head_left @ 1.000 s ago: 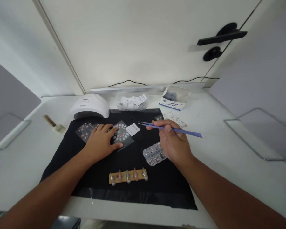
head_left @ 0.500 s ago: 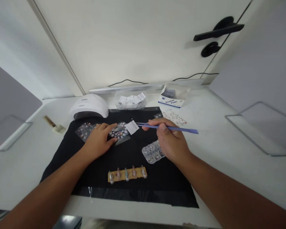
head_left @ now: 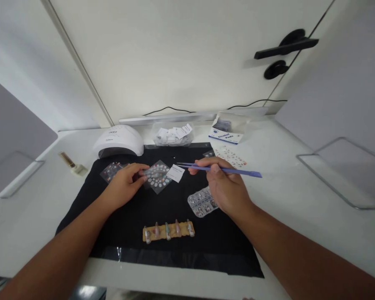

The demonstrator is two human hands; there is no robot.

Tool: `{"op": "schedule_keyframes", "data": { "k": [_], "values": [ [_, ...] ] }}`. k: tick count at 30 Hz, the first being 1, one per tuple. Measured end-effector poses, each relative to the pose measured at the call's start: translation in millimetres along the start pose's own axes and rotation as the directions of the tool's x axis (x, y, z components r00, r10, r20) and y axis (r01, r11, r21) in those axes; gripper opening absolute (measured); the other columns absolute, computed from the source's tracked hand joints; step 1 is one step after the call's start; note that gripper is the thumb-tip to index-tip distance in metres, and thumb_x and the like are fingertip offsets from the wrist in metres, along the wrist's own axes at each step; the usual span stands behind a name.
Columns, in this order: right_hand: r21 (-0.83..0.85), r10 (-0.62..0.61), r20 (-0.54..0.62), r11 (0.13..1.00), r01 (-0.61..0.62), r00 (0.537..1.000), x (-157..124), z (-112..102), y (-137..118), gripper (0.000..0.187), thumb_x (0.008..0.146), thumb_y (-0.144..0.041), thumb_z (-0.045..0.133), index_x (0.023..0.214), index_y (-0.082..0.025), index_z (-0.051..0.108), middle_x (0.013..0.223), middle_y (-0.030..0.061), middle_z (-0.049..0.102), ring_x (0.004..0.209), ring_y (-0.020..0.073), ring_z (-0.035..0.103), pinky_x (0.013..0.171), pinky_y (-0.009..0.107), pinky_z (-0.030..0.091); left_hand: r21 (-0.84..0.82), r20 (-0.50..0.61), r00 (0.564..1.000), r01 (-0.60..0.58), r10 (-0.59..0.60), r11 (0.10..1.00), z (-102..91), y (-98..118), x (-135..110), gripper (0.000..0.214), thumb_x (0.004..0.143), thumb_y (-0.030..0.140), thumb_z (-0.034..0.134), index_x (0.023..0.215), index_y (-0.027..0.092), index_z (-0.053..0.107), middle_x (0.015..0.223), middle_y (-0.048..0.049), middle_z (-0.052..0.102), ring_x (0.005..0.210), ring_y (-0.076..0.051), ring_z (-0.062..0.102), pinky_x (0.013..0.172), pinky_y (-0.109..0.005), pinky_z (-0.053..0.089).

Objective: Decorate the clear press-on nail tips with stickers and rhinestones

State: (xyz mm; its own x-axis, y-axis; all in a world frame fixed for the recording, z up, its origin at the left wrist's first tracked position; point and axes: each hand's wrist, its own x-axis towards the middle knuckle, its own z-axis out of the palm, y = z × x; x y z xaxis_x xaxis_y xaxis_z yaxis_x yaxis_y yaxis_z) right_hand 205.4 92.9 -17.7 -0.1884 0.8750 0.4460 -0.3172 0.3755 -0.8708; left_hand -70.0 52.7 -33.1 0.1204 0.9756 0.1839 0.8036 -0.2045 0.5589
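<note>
My left hand [head_left: 124, 186] pinches the left edge of a clear sticker packet [head_left: 158, 175] with a white label, lifted slightly off the black mat [head_left: 134, 233]. A second sticker packet [head_left: 110, 171] lies just beyond my left hand. My right hand [head_left: 226, 187] grips blue tweezers [head_left: 225, 170], their tips pointing left toward the packet's label. Under my right hand sits a clear compartment box [head_left: 201, 202] of small decorations. A wooden holder with several false nails [head_left: 168, 230] lies at the mat's front.
A white nail lamp [head_left: 118, 140], a bag of white pads [head_left: 173, 135], and an alcohol-pads box [head_left: 225, 131] stand along the back of the white table. A sticker sheet [head_left: 229, 156] lies right of the mat, a small bottle [head_left: 72, 164] to its left.
My left hand went from pressing flat on the sticker packet to pinching its edge and lifting it. The right hand with the tweezers shifted slightly left and stayed above the mat.
</note>
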Motion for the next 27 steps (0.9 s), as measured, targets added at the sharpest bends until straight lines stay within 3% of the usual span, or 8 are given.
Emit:
{"op": "schedule_keyframes", "data": {
  "k": [4,9,19,23,27],
  "values": [
    [-0.005,0.009,-0.001,1.0,-0.009,1.0,0,-1,-1,0.028,0.087,-0.056,0.067,0.088,-0.029,0.075,0.081,0.0,0.077,0.08,0.022,0.073,0.085,0.044,0.057,-0.089,-0.039,0.999,-0.009,0.006,0.996,-1.4,-5,-2,0.031,0.098,0.034,0.062,0.123,0.016,0.061,0.121,-0.0098,0.065,0.101,-0.022,0.067,0.086,-0.043,0.059],
    [0.004,0.034,0.02,0.999,-0.034,0.999,-1,-1,1,0.029,0.089,-0.056,0.065,0.09,-0.028,0.073,0.082,-0.0003,0.076,0.082,0.0213,0.072,0.087,0.043,0.055,-0.155,-0.068,0.991,-0.124,0.114,0.98,-1.7,-1,-2,0.03,0.097,0.034,0.062,0.121,0.015,0.062,0.12,-0.0095,0.065,0.101,-0.022,0.067,0.086,-0.042,0.059],
    [-0.052,0.154,0.262,0.988,-0.145,0.953,-12,15,5,0.034,0.092,-0.054,0.061,0.089,-0.023,0.075,0.081,0.0031,0.077,0.084,0.0209,0.072,0.086,0.04,0.053,-0.276,-0.104,0.975,-0.219,0.198,0.936,8.6,13,-2,0.026,0.097,0.032,0.062,0.117,0.015,0.063,0.123,-0.0097,0.063,0.105,-0.023,0.065,0.087,-0.043,0.058],
    [-0.06,0.156,0.299,0.988,-0.144,0.942,-12,22,8,0.034,0.093,-0.053,0.059,0.091,-0.023,0.075,0.083,0.0033,0.077,0.085,0.0207,0.071,0.09,0.042,0.051,-0.332,-0.091,0.974,-0.227,0.209,0.915,11.6,19,-2,0.024,0.096,0.031,0.063,0.114,0.015,0.064,0.122,-0.0092,0.063,0.104,-0.023,0.064,0.087,-0.042,0.057],
    [-0.04,0.13,0.294,0.991,-0.124,0.947,-13,23,13,0.032,0.094,-0.051,0.06,0.093,-0.024,0.075,0.085,0.0031,0.077,0.087,0.0206,0.072,0.088,0.041,0.052,-0.427,-0.146,0.971,-0.235,0.19,0.873,17.5,20,-1,0.024,0.096,0.032,0.064,0.113,0.015,0.064,0.119,-0.0089,0.065,0.102,-0.022,0.065,0.086,-0.042,0.058]
  ]
}}
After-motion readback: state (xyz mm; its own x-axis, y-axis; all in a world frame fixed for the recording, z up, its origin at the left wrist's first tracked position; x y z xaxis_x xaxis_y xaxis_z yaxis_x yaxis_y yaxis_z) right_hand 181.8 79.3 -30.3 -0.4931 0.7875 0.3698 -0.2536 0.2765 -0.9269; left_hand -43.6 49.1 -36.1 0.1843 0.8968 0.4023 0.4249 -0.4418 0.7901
